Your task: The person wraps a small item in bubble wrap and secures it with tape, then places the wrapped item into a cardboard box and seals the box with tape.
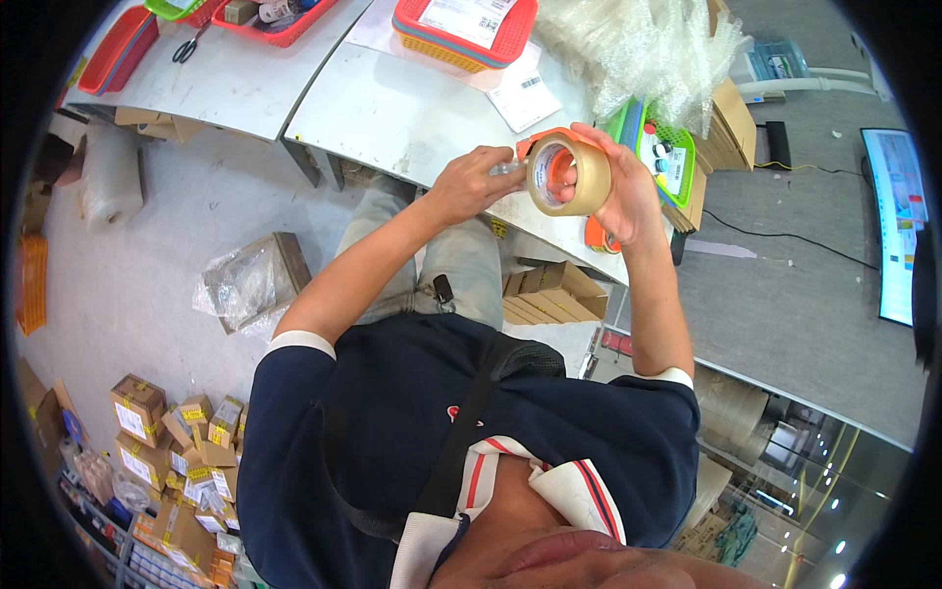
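Observation:
My right hand (631, 188) holds an orange tape dispenser (553, 135) with a roll of tan packing tape (595, 180) on it; some fingers reach through the roll's core. My left hand (471, 182) is close beside the roll, its fingers bent around a small clear plastic piece (506, 168). Whether that piece is tape or wrapping I cannot tell. Both hands are above the front edge of a white table (397, 121). A second orange tape dispenser (602, 235) lies on the table below my right hand.
Stacked plastic baskets (434, 55), a printed paper (524, 101), bubble wrap (640, 51) and a green basket (684, 177) are around the table. Cartons (556, 291) stand below it. A bubble-wrapped box (254, 283) and parcels (176, 449) lie left. A monitor (894, 221) stands right.

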### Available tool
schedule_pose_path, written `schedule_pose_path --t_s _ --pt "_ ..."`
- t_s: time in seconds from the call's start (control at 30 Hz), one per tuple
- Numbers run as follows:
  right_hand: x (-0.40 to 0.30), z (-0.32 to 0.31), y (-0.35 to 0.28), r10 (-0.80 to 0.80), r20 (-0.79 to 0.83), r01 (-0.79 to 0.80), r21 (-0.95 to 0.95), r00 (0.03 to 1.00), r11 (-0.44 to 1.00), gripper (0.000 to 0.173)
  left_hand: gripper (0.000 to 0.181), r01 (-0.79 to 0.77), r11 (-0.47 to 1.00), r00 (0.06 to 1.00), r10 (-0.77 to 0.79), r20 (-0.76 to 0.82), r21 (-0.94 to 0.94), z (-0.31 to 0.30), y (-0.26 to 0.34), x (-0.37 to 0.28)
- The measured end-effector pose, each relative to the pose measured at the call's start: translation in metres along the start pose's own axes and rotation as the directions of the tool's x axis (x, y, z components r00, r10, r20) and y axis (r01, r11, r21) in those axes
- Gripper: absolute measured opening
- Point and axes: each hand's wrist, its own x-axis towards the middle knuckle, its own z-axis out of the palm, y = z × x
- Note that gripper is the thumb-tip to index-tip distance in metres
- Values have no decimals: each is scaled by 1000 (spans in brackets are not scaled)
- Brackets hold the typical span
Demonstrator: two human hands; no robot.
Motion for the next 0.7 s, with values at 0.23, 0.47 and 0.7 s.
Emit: schedule_pose_path --t_s 0.23,0.47,0.7 --pt "-8 -32 14 -99 -84 114 202 992 973 43 32 85 992 992 -75 103 -96 -9 8 5" --pt "-15 -26 14 -81 -92 101 236 992 966 41 37 39 998 997 -35 70 -53 -6 11 -1" --pt "-6 -66 -38 -302 204 246 259 931 934 41 36 9 999 996 -5 84 -44 -6 13 -1"
